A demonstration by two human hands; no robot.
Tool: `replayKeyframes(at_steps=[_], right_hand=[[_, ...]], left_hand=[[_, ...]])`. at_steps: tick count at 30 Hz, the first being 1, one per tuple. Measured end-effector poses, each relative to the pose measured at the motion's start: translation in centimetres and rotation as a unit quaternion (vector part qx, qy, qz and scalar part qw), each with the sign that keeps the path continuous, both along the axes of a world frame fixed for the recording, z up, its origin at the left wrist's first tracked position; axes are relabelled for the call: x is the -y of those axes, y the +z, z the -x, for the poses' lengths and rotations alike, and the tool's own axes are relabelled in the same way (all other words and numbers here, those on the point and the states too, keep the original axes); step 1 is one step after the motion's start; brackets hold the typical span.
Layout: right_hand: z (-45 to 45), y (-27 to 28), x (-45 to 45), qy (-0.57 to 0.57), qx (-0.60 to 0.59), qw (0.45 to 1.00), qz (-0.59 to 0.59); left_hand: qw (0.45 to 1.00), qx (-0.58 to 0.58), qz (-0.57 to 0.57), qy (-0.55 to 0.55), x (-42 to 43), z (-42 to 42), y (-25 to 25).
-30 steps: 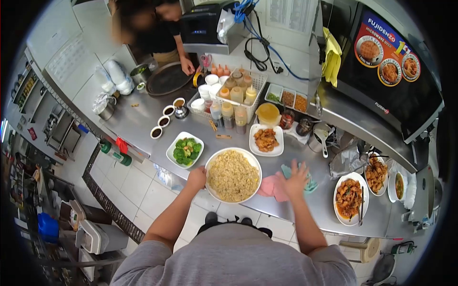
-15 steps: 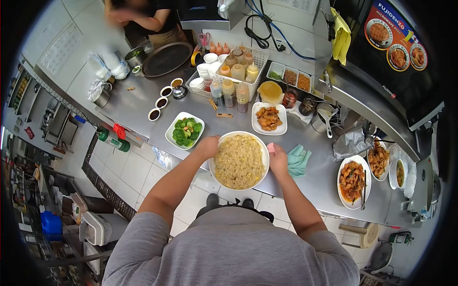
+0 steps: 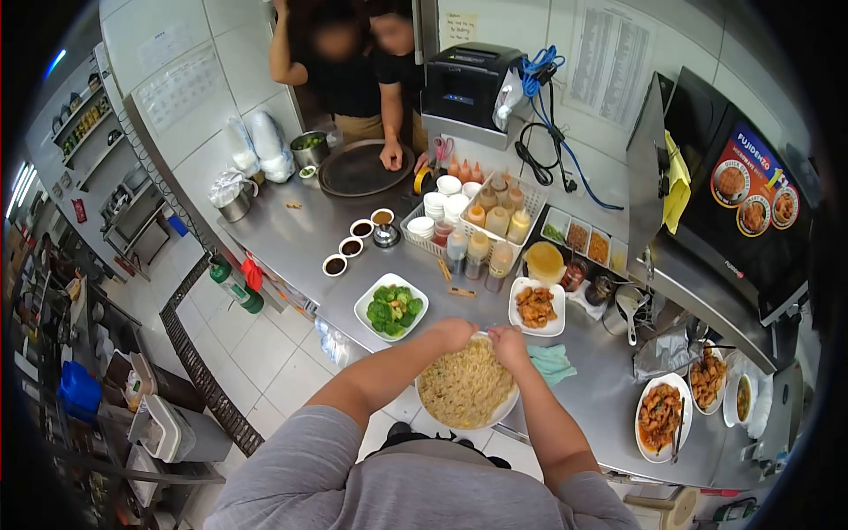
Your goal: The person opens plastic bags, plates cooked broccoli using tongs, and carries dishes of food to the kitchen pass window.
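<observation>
A round white bowl of fried rice [image 3: 466, 386] is at the counter's front edge, close to my body. My left hand [image 3: 454, 334] is closed at the bowl's far rim. Right beside it, my right hand [image 3: 507, 345] is closed at the same rim; the pink cloth is not visible, and what the fingers pinch is too small to make out. A green cloth [image 3: 552, 363] lies just right of my right hand. Beyond my left hand sits a square white dish of broccoli [image 3: 391, 307]. A plate of fried chicken [image 3: 536, 306] stands beyond my right hand.
Sauce bottles and cups fill a white basket [image 3: 521, 201] at the back. Four sauce cups stand left, near a round dark tray [image 3: 362, 168]. Two people [image 3: 353, 79] stand behind the counter, one hand on the tray. An oval plate of saucy meat [image 3: 661, 417] is at right.
The view has shifted. My hands have moved from the bowl's two sides to its far rim, close together. The pink cloth is out of sight. Two people now show at the back.
</observation>
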State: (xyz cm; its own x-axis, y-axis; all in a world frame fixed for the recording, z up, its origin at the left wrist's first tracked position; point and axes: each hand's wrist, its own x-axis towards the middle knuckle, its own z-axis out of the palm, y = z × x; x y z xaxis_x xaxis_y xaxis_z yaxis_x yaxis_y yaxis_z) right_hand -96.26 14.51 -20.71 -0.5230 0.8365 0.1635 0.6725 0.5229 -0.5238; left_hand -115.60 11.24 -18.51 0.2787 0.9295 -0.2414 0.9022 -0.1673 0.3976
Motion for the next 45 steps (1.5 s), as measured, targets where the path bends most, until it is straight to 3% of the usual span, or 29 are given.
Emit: replayKeyframes(at_steps=[7,11,12,13,14,18,20,21,22,23,24,25,26,28,29,31,32,34,36,38,40,42,44,45], right_hand=[[-0.7,-0.6,-1.2,0.054,-0.036,0.994,0.083],[-7.0,-0.8,2.0,-0.056,-0.04,0.988,0.139],[-8.2,0.7,3.5,-0.074,0.009,0.991,0.115],[-9.3,2.7,5.4,-0.101,0.052,0.99,-0.085],[-10.1,3.6,6.9,-0.126,0.095,0.948,-0.276],[-13.4,0.1,6.9,-0.213,0.049,0.958,-0.187],[-13.8,-2.1,5.2,-0.199,0.0,0.973,-0.114],[-12.8,-1.7,5.0,-0.199,0.001,0.973,-0.117],[-11.1,-1.7,5.1,-0.204,-0.09,0.972,-0.078],[-9.9,-1.4,5.6,-0.205,-0.179,0.962,-0.038],[-9.9,-1.6,5.9,-0.199,-0.178,0.963,-0.039],[-9.9,-1.8,6.4,-0.224,-0.189,0.955,-0.039],[-9.8,-1.9,6.7,-0.248,-0.2,0.947,-0.039],[-9.6,-1.1,8.2,-0.26,-0.199,0.945,-0.011],[-9.5,-1.4,9.0,-0.292,-0.219,0.931,0.002],[-9.7,-2.4,10.2,-0.318,-0.235,0.918,0.019],[-9.7,-2.7,10.5,-0.313,-0.25,0.914,0.069],[-9.7,-3.4,11.5,-0.304,-0.262,0.908,0.121],[-9.0,-1.6,12.8,-0.29,-0.329,0.817,0.375],[-8.9,-0.7,12.8,-0.278,-0.31,0.808,0.417],[-9.6,-1.6,11.1,-0.228,-0.315,0.755,0.528],[-11.5,2.3,10.4,-0.187,-0.274,0.755,0.566],[-12.9,4.3,9.7,-0.057,-0.148,0.811,0.563],[-13.0,5.3,10.2,-0.078,-0.155,0.824,0.539]], left_hand=[[0.999,-0.013,0.013,-0.045,0.4,-0.7,1.1],[0.999,0.02,-0.039,0.014,1.9,0.9,-0.2],[0.999,0.024,-0.045,0.019,2.9,1.4,0.8],[0.999,0.025,-0.043,0.022,3.3,2.1,1.0],[0.999,0.027,-0.037,0.023,3.9,2.6,0.8],[0.997,0.008,-0.055,0.048,5.7,3.5,-2.9],[0.986,0.059,0.011,0.157,7.2,3.0,-3.6],[0.997,-0.05,-0.061,-0.003,7.7,3.4,-4.8],[0.997,-0.048,-0.063,-0.001,8.1,2.5,-6.2],[0.975,0.117,0.024,0.188,9.8,0.6,-4.4],[0.883,0.273,0.108,0.365,10.9,-0.6,-3.2],[0.902,0.267,0.047,0.336,11.2,-0.3,-7.8],[0.9,0.268,0.043,0.341,11.9,-1.1,-6.4],[0.758,0.415,0.125,0.486,13.9,-3.5,-0.3],[0.754,0.418,0.124,0.491,14.0,-4.1,-0.9],[0.656,0.498,0.116,0.555,14.2,-4.7,-2.9],[0.652,0.498,0.116,0.56,14.3,-5.1,-3.3],[0.591,0.55,0.109,0.58,14.5,-6.0,-4.2],[0.565,0.579,0.101,0.579,14.7,-6.8,-5.1],[0.532,0.584,0.094,0.606,14.6,-7.7,-4.4],[0.524,0.6,0.086,0.598,15.1,-8.3,-3.4],[0.517,0.614,0.077,0.591,15.7,-8.1,-4.0],[0.498,0.661,0.255,0.5,15.9,-7.1,-7.0],[0.481,0.646,0.349,0.48,16.0,-7.9,-5.4]])
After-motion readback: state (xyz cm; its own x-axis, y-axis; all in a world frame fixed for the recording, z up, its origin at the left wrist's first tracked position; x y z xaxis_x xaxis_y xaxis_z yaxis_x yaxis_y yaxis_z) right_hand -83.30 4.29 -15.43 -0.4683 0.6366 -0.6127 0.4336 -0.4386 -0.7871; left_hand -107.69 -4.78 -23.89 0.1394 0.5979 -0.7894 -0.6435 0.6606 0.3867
